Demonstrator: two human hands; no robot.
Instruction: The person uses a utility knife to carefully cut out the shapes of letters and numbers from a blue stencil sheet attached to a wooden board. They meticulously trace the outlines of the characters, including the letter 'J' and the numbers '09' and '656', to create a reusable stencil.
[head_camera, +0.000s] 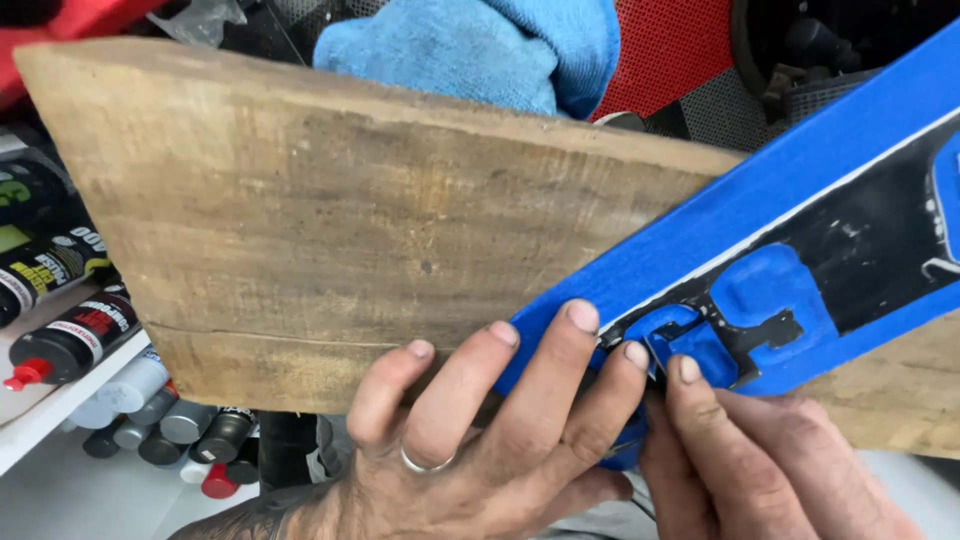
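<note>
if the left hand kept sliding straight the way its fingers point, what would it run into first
The left hand points up and to the right, fingers already on the blue taped part lying on the wooden board. Going on, it would likely just ride further along that blue surface.

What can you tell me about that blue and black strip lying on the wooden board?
The blue strip is a long, flat piece with a black middle, raised blue shapes and a thin white line. It lies slanted across the worn wooden board, running out of view at the upper right. The left hand presses its lower end, and the right hand touches one blue shape with a fingertip.
</note>
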